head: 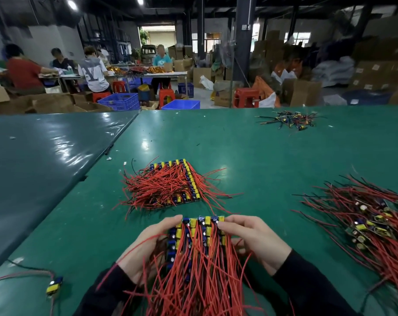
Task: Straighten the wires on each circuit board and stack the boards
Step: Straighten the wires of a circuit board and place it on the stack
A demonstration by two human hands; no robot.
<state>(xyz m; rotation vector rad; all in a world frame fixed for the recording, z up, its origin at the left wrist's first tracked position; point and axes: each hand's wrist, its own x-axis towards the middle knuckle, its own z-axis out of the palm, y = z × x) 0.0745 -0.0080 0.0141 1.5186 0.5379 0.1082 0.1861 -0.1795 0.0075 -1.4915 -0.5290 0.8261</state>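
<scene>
Circuit board (199, 233) gripped at both sides: left hand (147, 242) and right hand (252, 240) curled round its edges, red wires (193, 277) trailing toward sleeves; stacked boards (170, 183) beyond on green table (261, 156).

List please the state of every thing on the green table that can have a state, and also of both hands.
Held circuit board: gripped at both sides, wires combed toward the person.
Left hand: grips the board's left edge.
Right hand: grips the board's right edge.
Stacked boards: lying flat, wires splayed.
Right pile of boards: loose, tangled.
Single small module: lying apart, near left.
</scene>
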